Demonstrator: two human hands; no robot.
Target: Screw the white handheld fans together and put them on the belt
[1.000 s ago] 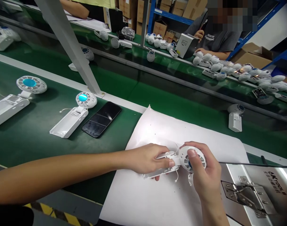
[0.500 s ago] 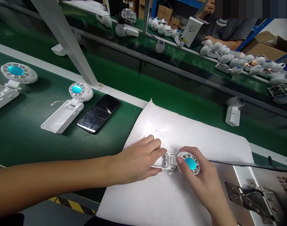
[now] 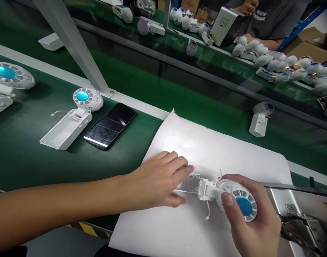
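My right hand (image 3: pixel 256 210) is closed around the white round fan head (image 3: pixel 229 187) with a blue centre, thumb on its front. A white hinge piece (image 3: pixel 205 189) juts from the head toward the left, and a thin white cable (image 3: pixel 207 210) hangs below it. My left hand (image 3: pixel 166 178) is curled over a white handle shell (image 3: pixel 188 184), fingers on its far edge and thumb at the near side; most of the shell is hidden under the palm. The hinge piece sits at the shell's right end, and I cannot tell whether they still touch.
White paper (image 3: pixel 166 228) lies under my hands. To the left are a black phone (image 3: pixel 111 126), a similar fan with open handle (image 3: pixel 69 126) and another fan (image 3: pixel 10 76). A metal case (image 3: pixel 310 214) stands at right. Beyond the conveyor (image 3: pixel 152 82), a person (image 3: pixel 270 21) sits behind several white fans (image 3: pixel 276 64).
My right hand has moved right and nearer with the fan head, drawing the hinge piece out of the handle shell. My left hand has stayed almost in place. The view has shifted slightly.
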